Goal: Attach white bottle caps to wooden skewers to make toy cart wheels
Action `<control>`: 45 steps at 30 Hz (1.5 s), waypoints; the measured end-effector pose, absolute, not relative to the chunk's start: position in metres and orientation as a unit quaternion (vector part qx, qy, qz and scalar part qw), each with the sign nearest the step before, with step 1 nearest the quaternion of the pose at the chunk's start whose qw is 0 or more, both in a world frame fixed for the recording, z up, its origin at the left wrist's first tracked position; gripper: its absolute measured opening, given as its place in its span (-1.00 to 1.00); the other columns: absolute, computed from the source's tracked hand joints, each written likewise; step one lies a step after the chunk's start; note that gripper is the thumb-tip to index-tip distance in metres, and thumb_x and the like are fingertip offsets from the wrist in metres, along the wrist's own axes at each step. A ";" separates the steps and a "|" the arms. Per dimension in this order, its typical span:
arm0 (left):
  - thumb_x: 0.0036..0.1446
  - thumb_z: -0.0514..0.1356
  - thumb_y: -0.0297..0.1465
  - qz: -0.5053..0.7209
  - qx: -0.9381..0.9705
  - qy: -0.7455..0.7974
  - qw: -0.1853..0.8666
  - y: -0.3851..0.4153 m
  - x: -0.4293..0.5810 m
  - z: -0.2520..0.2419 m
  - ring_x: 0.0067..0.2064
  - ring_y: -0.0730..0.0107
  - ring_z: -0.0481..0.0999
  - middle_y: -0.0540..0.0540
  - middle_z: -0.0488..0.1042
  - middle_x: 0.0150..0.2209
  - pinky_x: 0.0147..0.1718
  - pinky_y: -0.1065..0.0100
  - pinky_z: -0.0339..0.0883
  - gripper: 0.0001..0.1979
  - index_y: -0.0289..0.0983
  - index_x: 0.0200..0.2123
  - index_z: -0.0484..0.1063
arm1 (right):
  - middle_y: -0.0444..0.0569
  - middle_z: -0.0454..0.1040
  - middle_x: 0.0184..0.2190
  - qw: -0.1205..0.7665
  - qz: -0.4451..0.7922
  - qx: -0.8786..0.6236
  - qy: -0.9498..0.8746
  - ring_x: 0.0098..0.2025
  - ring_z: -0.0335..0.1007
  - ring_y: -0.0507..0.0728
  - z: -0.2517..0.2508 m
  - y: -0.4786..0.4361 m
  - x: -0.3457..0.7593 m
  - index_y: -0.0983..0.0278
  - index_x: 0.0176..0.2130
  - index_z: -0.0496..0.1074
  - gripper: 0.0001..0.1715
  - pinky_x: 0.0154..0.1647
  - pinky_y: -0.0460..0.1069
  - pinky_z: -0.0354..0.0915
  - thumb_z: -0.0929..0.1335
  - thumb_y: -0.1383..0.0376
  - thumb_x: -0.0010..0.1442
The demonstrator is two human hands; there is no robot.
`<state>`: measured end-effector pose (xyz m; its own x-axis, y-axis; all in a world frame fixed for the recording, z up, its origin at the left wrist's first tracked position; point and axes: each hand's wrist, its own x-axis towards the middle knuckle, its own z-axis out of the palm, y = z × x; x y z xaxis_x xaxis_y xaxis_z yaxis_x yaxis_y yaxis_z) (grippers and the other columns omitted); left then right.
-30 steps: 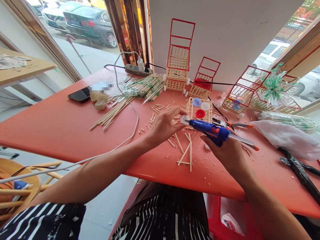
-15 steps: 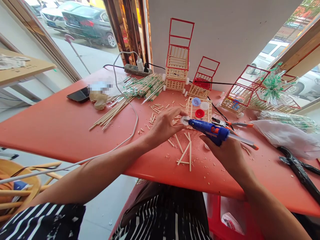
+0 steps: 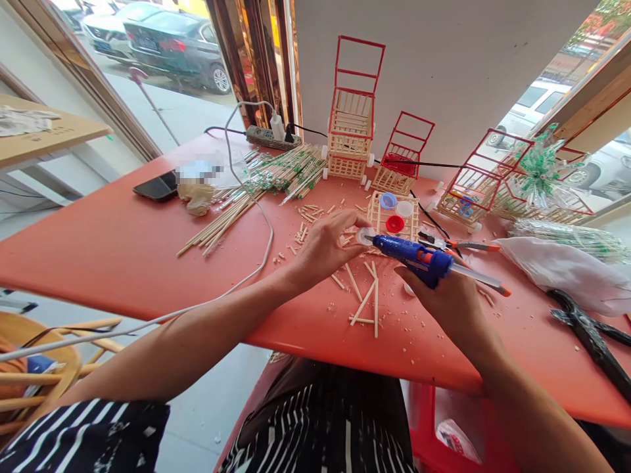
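Observation:
Between thumb and fingers, my left hand pinches a white bottle cap, its hollow side towards the glue gun. My right hand grips a blue hot glue gun, with a clear glue stick poking out of its back end. The gun's nozzle is at the cap's inside. Just behind lies a small stick frame bearing a blue cap, a white cap and a red cap. Another white cap is partly hidden by my right hand.
Cut sticks and crumbs lie on the red table. Stick carts stand along the wall. Long sticks, a phone and a white cable are left; pliers and a plastic bag are right.
Almost nothing differs. The view has shifted very slightly; both hands keep their hold, and the nozzle stays at the white cap.

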<state>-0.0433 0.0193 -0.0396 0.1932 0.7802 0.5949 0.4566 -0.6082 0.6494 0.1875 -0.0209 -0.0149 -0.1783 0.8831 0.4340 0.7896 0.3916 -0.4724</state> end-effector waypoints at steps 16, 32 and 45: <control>0.09 0.35 -0.48 0.494 0.740 0.417 0.189 0.023 -0.043 -0.039 -0.12 0.29 0.60 -0.03 0.63 -0.18 -0.05 0.31 0.41 -0.79 -0.25 -0.16 0.53 | -0.09 0.53 -0.51 0.333 0.082 -0.550 -0.761 -0.51 0.44 0.17 -0.016 -0.017 0.190 0.17 -0.31 0.53 -0.72 -0.53 0.05 0.35 0.44 0.03 0.20; 0.06 0.37 -0.52 0.504 0.730 0.433 0.161 0.026 -0.047 -0.038 -0.10 0.28 0.60 -0.06 0.63 -0.18 -0.05 0.29 0.44 -0.79 -0.27 -0.19 0.52 | -0.15 0.40 -0.64 0.333 0.081 -0.577 -0.742 -0.61 0.30 0.10 -0.020 -0.012 0.195 0.21 -0.36 0.52 -0.60 -0.60 -0.01 0.20 0.44 -0.06 0.15; -0.03 0.41 -0.40 0.561 0.657 0.378 0.332 0.035 -0.049 -0.040 -0.12 0.32 0.62 -0.08 0.62 -0.19 0.00 0.25 0.49 -0.72 -0.30 -0.21 0.51 | 0.02 0.58 -0.18 0.327 0.046 -0.445 -0.832 -0.18 0.54 0.21 -0.015 -0.015 0.192 0.19 -0.06 0.44 -0.76 -0.16 0.07 0.43 0.41 0.19 0.27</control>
